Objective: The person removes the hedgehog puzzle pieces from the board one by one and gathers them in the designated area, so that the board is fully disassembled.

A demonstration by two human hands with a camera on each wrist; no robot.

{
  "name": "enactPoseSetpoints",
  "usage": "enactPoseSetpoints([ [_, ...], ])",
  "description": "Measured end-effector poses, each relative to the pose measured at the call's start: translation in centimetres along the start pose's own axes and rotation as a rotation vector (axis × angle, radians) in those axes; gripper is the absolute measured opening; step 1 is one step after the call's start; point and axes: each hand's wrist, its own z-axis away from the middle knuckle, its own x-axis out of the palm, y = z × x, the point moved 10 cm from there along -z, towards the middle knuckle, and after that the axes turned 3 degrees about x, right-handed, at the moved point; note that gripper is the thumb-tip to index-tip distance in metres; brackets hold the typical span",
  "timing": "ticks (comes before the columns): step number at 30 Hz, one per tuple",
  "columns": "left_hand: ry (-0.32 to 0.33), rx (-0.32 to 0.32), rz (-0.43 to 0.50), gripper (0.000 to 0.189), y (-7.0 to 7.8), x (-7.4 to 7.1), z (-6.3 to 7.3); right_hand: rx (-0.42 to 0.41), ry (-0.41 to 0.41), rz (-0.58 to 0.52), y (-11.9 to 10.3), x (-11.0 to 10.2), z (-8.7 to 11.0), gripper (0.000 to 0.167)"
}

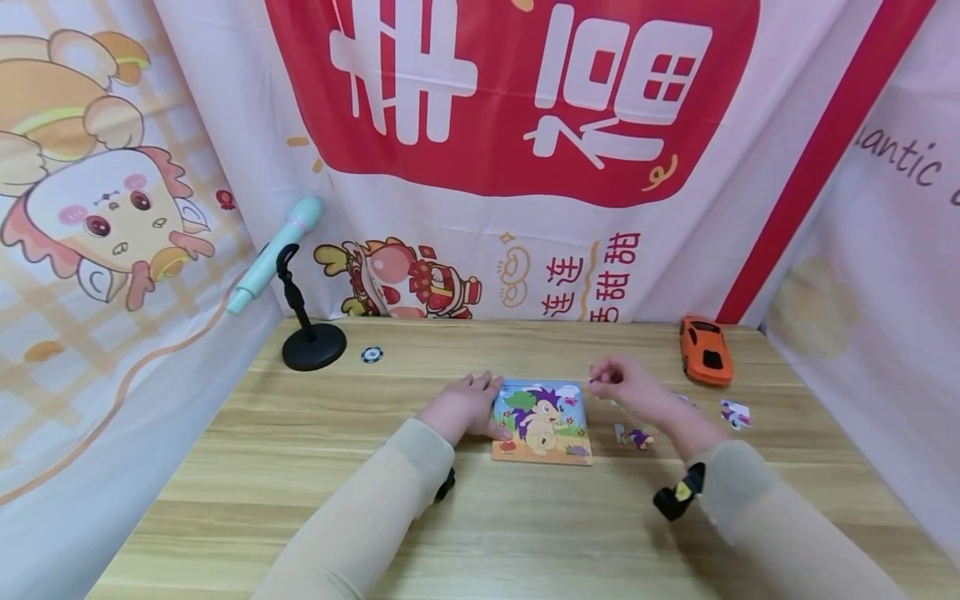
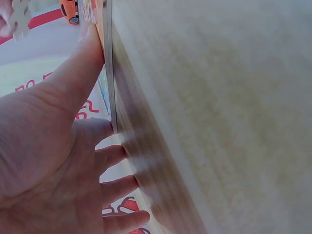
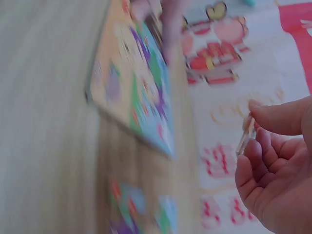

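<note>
While the left hand (image 1: 467,407) rests with loosely extended fingers at the left edge of a flat, square puzzle board printed with a purple-spined hedgehog (image 1: 536,455), its thumb lies over the printed face. The board lies on the light wood-grain table (image 1: 540,533), between the two hands. Just beyond its right edge, the right hand (image 1: 628,390) pinches a small, thin, pale-edged puzzle piece (image 3: 246,134) between thumb and fingers; its picture cannot be made out, and the head view shows barely a sliver. Colourful loose puzzle pieces (image 1: 636,438) lie right of the board, some partly covered by the right arm. They blur in the right wrist view, where the lower border cuts them off.
</note>
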Motion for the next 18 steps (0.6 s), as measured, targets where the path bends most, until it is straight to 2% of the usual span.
enactPoseSetpoints([
  [5, 0.000, 0.011, 0.001, 0.103, 0.3, -0.2, 0.5, 0.031, 0.007, 0.150, 1.8, -4.6, 2.0, 0.013],
  [9, -0.011, 0.004, 0.004, 0.101, 0.3, -0.2, 0.6, 0.042, -0.004, 0.223, 4.0, -6.8, 3.6, 0.010],
  [12, -0.005, 0.006, -0.009, 0.103, 0.2, -0.2, 0.4, 0.071, -0.037, 0.234, 6.2, -7.2, 4.7, 0.009],
  [15, 0.010, 0.020, -0.026, 0.105, 0.2, -0.1, 0.3, 0.105, -0.083, 0.249, 8.4, -6.7, 5.6, 0.010],
  [18, 0.017, 0.026, -0.032, 0.106, 0.2, 0.0, 0.1, 0.104, -0.100, 0.283, 9.7, -5.9, 6.2, 0.011],
])
